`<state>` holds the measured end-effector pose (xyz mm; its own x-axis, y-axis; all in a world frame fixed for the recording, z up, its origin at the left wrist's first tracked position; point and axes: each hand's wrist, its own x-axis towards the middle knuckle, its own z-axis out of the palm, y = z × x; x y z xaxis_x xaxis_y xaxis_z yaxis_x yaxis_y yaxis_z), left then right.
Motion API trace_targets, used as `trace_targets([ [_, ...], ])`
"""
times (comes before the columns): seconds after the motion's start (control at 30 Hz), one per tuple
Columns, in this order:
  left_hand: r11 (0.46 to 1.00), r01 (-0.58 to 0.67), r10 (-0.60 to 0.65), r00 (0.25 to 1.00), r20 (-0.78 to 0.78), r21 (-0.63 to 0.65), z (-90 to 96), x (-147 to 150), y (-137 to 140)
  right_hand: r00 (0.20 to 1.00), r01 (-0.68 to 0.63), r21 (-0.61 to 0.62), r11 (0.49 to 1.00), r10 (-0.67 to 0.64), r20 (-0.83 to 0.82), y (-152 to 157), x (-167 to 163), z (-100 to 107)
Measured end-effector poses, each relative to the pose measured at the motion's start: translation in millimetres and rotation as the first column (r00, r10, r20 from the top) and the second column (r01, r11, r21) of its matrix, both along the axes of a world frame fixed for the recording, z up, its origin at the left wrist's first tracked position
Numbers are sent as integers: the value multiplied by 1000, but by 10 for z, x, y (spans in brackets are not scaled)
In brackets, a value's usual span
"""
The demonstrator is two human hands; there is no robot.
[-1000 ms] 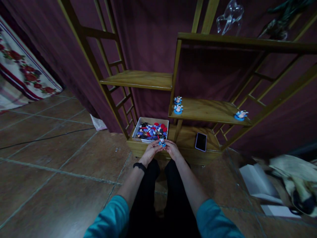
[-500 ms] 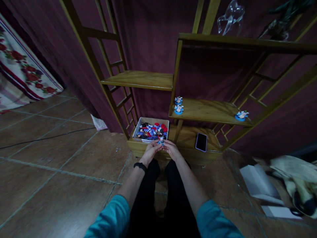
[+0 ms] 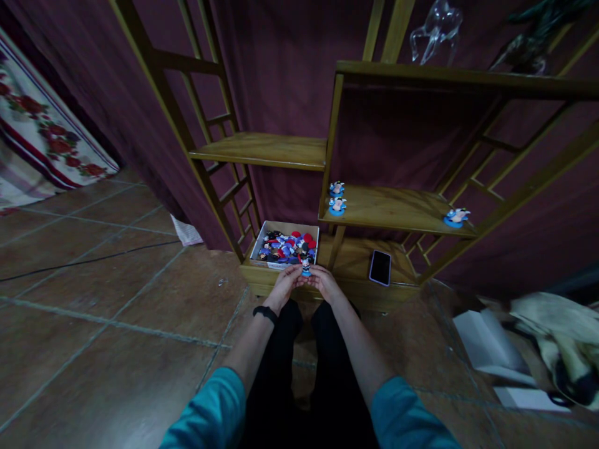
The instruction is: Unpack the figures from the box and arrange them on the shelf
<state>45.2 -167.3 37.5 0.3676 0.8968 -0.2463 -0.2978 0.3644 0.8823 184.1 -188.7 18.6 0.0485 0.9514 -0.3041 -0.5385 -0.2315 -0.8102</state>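
Observation:
Between my two hands is a small toy figurine (image 3: 306, 267) with a blue base, held upright just in front of the shelf unit. The fingers of my left hand (image 3: 289, 280) pinch it from the left. From the other side, my right hand (image 3: 324, 280) grips it too. Just beyond my hands stands an open cardboard box (image 3: 257, 250) full of small blue, red, white and black toy pieces (image 3: 287, 246). Two blue-based figurines (image 3: 337, 206) stand at the left end of the middle shelf, and a similar figurine (image 3: 456, 217) is at its right end.
A phone (image 3: 380, 268) lies on the lower shelf (image 3: 353, 259) to the right. The wooden middle shelf (image 3: 393, 207) and left shelf (image 3: 266, 149) stick out above. A glass horse figure (image 3: 437, 34) stands on top. White packaging (image 3: 489, 343) lies on the floor at right.
My hands stay in almost the same place. The figurine has turned or shifted slightly between the fingers, with its blue base showing more plainly.

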Motion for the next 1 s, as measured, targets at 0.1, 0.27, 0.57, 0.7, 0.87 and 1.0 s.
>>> trace_targets([
  [0.1, 1000, 0, 0, 1000, -16, -4, 9, 7, -5, 1000, -10, 3, 1000, 10, 6, -10, 0, 8],
  [0.27, 1000, -23, 23, 999, -39, 2, -11, 6, 7, 999, -31, -8, 999, 31, 40, -3, 1, -11],
  [0.57, 1000, -16, 16, 997, -74, -3, -43, 1, 35, 995, -26, -20, 999, 28, 93, 9, -29, -28],
  [0.7, 1000, -5, 5, 996, -84, 3, -46, 7, 37, 993, -25, -23, 999, 28, 114, 7, -29, -33],
  [0.87, 1000, 14, -13, 995, -100, 16, -55, 7, 47, 992, -36, -28, 999, 39, 116, 14, -17, -25],
  [1.0, 999, 17, -14, 993, -114, 32, -63, 3, 51, 992, -35, -27, 999, 38, 121, 26, -15, -34],
])
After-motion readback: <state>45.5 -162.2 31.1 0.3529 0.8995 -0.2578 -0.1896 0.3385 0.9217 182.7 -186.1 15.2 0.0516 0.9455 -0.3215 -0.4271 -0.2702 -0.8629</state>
